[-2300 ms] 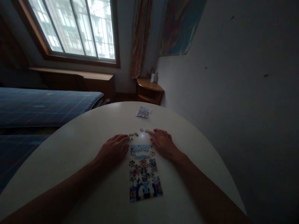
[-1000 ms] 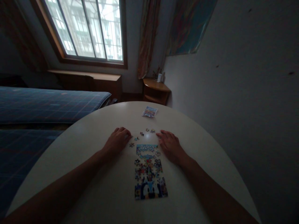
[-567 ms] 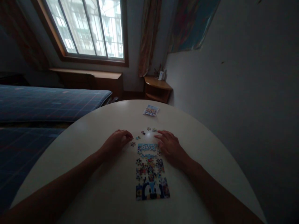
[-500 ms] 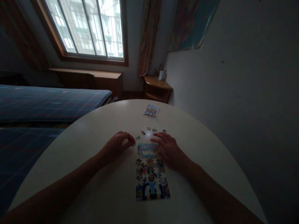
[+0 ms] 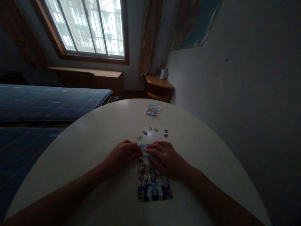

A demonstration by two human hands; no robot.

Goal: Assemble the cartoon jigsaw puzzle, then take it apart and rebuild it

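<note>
A partly joined jigsaw puzzle (image 5: pixel 154 191) lies on the round white table, with a blue-and-white dog face at its near end and gaps in its middle. At the puzzle's upper left edge is my left hand (image 5: pixel 125 153), fingers pressed together; what they pinch, if anything, is hidden. My right hand (image 5: pixel 166 157) lies over the puzzle's upper right part, its fingers stretched out and touching the top section. Loose puzzle pieces (image 5: pixel 155 129) lie just beyond both hands, with two more puzzle pieces (image 5: pixel 166 133) to the right.
Farther back on the white table (image 5: pixel 105 125) lies a small picture card or packet (image 5: pixel 152 109). A bed with a blue plaid cover (image 5: pixel 47 100) stands at the left. Behind are a corner shelf (image 5: pixel 159 82) and a window (image 5: pixel 87 28); a wall rises at right.
My left hand has moved right and nearer, from beside a loose piece to the puzzle's edge. My right hand has shifted slightly left and nearer, uncovering a loose piece behind it.
</note>
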